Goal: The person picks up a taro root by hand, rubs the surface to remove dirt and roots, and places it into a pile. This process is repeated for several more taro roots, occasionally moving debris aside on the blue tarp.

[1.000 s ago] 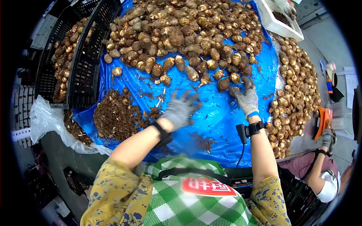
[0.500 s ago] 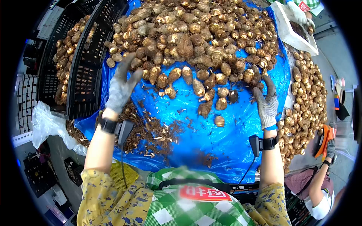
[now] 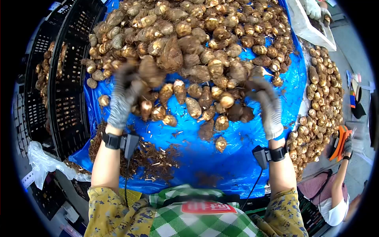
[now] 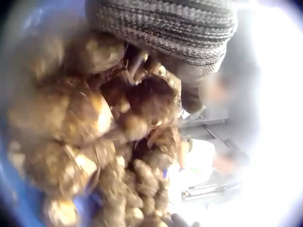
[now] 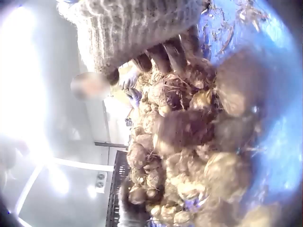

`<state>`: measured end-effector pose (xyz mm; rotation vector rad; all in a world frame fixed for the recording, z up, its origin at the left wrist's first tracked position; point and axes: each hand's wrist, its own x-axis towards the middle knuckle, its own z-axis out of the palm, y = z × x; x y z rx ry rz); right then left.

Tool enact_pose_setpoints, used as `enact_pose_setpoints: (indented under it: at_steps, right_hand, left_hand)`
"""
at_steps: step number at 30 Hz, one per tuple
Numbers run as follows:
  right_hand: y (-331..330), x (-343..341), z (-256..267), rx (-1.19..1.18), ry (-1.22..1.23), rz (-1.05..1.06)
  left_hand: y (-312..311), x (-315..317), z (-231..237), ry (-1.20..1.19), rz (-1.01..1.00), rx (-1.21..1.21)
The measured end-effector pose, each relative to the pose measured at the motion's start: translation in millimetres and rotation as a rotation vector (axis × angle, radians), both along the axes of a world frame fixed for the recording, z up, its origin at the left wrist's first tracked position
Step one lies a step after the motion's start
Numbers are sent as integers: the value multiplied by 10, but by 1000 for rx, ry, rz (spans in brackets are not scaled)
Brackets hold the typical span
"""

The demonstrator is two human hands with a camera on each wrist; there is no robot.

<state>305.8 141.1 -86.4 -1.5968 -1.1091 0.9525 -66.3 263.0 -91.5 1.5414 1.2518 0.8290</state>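
Brown, hairy tubers (image 3: 193, 73) lie heaped on a blue plastic sheet (image 3: 158, 132). At the pile's near left edge is my gloved left hand (image 3: 125, 94), its fingers blurred and bent beside a large blurred tuber (image 3: 151, 72). My gloved right hand (image 3: 267, 106) touches the pile's near right side with bent fingers. In the left wrist view the ribbed glove (image 4: 165, 33) hangs over tubers (image 4: 61, 113), its fingers mostly hidden. The right wrist view has the glove (image 5: 137, 33) with spread fingers (image 5: 175, 53) reaching down against the tubers (image 5: 184, 130).
Black crates (image 3: 73, 79) with tubers stand at the left. Root scraps (image 3: 156, 162) lie near my left forearm. Another tuber pile (image 3: 321, 91) and a white foam box (image 3: 302, 23) are at the right. Another person's gloved hand (image 3: 348, 144) is by an orange object (image 3: 340, 143).
My left hand went from the sheet's middle to the pile's left side; my right hand shifted right. Several tubers have come nearer on the sheet, and the view has shifted.
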Motion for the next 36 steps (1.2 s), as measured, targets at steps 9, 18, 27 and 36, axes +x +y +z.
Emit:
enact_pose_setpoints:
  at_steps: [9,18,27,36]
  right_hand:
    - [317,-90,-363,-65,-79,38]
    - [47,-264,-201,-92,-210,225]
    - [-614,-642,34,-259,-481,503]
    - [-1680,-719,126,-373,-230,280]
  left_hand:
    - [357,70,-313,504,23,308]
    - [-237,807,-96,522,-254,230]
    - [-1206,963,189,736,-691,170]
    - [-1859,491,496,429,-857,124]
